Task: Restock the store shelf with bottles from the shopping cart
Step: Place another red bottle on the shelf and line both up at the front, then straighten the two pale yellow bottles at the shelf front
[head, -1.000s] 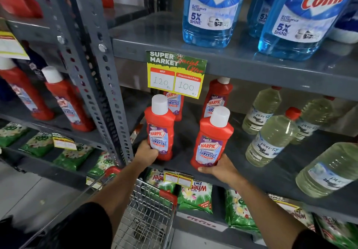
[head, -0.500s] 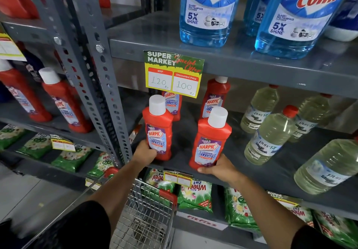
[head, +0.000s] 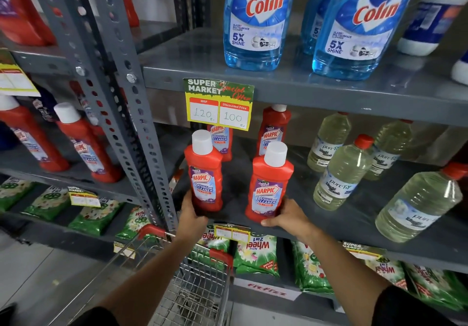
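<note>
Head: both hands (head: 192,214) still gripping Harpic bottles (head: 269,186).

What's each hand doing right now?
Left hand: closed on the left Harpic bottle.
Right hand: closed on the right Harpic bottle.

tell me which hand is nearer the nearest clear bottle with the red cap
Right. The right hand grips a red bottle just left of that clear bottle; the left hand holds another red bottle farther left.
</note>
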`<state>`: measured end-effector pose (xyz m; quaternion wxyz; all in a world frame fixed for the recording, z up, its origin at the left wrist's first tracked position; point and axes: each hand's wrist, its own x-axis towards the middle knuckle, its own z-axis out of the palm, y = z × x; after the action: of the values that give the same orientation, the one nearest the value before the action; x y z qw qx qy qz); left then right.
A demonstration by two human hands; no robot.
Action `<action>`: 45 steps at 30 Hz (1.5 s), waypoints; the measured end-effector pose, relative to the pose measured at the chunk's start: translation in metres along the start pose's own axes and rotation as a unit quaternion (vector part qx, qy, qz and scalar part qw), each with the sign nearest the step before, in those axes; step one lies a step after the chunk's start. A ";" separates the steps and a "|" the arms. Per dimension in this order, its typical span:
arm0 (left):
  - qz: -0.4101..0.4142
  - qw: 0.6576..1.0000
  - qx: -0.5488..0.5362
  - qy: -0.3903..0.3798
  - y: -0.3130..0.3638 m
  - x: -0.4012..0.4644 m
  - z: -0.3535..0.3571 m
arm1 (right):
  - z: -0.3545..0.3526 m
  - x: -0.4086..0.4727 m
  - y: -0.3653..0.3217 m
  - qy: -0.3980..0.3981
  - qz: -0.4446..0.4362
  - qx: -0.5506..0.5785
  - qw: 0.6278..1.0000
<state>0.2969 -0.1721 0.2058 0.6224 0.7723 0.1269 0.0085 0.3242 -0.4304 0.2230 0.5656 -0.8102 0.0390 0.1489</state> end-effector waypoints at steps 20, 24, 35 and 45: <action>0.192 0.979 -0.022 0.068 0.039 -0.114 0.156 | -0.128 -0.090 0.066 0.274 -0.097 0.053 0.955; 0.225 0.973 0.029 0.029 0.062 -0.117 0.221 | -0.178 -0.118 0.096 0.307 -0.092 0.015 0.947; 0.067 0.995 0.070 -0.012 0.064 -0.069 0.259 | -0.242 -0.137 0.124 0.345 0.002 0.062 0.937; 0.089 0.987 0.079 -0.110 0.091 -0.004 0.301 | -0.245 -0.095 0.106 0.305 0.009 0.057 0.951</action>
<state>0.3615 -0.4793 0.2262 0.5668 0.8232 -0.0117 -0.0314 0.2577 -0.7053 0.2316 0.5710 -0.7827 0.2255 -0.1025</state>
